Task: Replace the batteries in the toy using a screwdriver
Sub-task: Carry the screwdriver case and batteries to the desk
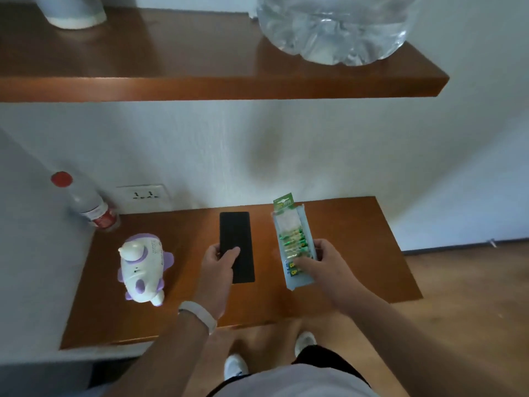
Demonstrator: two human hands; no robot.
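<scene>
Left hand (220, 260) grips the black case (237, 247) flat on the wooden table (357, 239), thumb on top. Right hand (320, 263) is closed around the battery pack (293, 239), thumb pressing its face. The white-and-purple toy (142, 269) lies at the left, apart from both hands

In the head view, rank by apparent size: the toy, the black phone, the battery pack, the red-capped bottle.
1. battery pack
2. toy and black phone: too alike to rank
3. red-capped bottle, though it stands farther back
</scene>
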